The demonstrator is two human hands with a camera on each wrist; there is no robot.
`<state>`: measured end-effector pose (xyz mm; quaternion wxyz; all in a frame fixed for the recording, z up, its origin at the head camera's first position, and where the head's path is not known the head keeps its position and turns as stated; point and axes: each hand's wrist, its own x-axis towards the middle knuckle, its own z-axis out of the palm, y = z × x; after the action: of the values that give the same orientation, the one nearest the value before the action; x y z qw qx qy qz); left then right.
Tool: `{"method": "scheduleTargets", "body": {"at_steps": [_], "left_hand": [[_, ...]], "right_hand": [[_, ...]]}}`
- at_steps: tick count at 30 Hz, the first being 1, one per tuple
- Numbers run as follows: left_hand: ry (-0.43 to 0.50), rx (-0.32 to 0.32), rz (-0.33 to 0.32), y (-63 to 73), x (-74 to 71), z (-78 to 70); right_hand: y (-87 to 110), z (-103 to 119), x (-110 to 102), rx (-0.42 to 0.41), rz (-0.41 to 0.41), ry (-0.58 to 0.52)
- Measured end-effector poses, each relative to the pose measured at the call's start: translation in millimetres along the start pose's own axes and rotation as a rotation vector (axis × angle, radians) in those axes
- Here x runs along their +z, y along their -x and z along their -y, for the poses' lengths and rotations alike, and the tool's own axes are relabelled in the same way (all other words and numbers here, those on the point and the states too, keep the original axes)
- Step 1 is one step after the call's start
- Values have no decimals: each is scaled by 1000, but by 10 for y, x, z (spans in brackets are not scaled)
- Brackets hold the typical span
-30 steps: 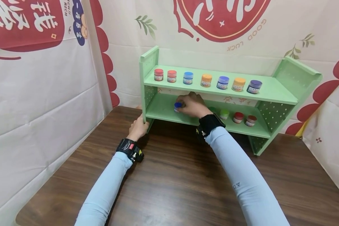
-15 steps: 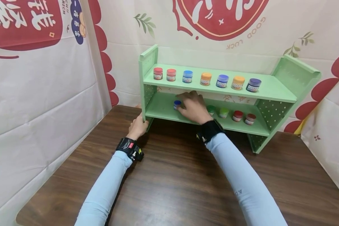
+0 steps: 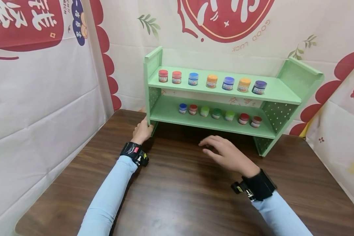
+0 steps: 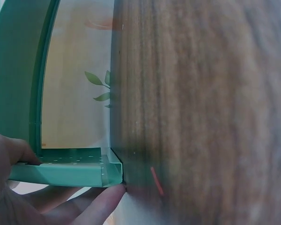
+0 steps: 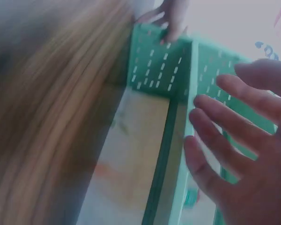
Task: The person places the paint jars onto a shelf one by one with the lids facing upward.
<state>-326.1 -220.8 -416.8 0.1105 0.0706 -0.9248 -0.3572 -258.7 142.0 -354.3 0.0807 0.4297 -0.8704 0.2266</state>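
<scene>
A green two-tier shelf (image 3: 165, 113) stands at the back of the table. My left hand (image 3: 143, 131) grips the lower end of its left side panel (image 4: 65, 174), thumb on the inner face and fingers on the outer. My right hand (image 3: 228, 155) is in front of the shelf, over the table, fingers spread and holding nothing. The lower tier bears a row of small paint jars: a blue-lidded jar (image 3: 183, 108) at the left end, then a red-lidded jar (image 3: 193, 109), a light green jar (image 3: 205, 111), a dark green jar (image 3: 216, 113) and others.
The upper tier carries several more paint jars, from a red jar (image 3: 163, 75) at left to a dark purple jar (image 3: 259, 87) at right. Printed cloth (image 3: 129, 72) hangs behind and beside the brown wooden table (image 3: 177, 190).
My right hand has let go of the blue-lidded jar and drawn back, right and down, out of the lower tier. More jars there show now. The left hand keeps its grip.
</scene>
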Motion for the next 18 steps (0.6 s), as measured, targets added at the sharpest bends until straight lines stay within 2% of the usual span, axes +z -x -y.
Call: {"method": "scheduleTargets", "body": {"at_steps": [5, 12, 15, 18], "left_hand": [[-7, 3, 4, -26, -14, 64], [-9, -11, 21, 39, -1, 143], [-30, -1, 34, 53, -70, 152], [-114, 12, 64, 41, -184, 135]], "right_hand": [[278, -247, -63, 80, 19, 27], [451, -492, -186, 185, 54, 19], [471, -541, -190, 205, 60, 8], [467, -570, -167, 207, 58, 11]]}}
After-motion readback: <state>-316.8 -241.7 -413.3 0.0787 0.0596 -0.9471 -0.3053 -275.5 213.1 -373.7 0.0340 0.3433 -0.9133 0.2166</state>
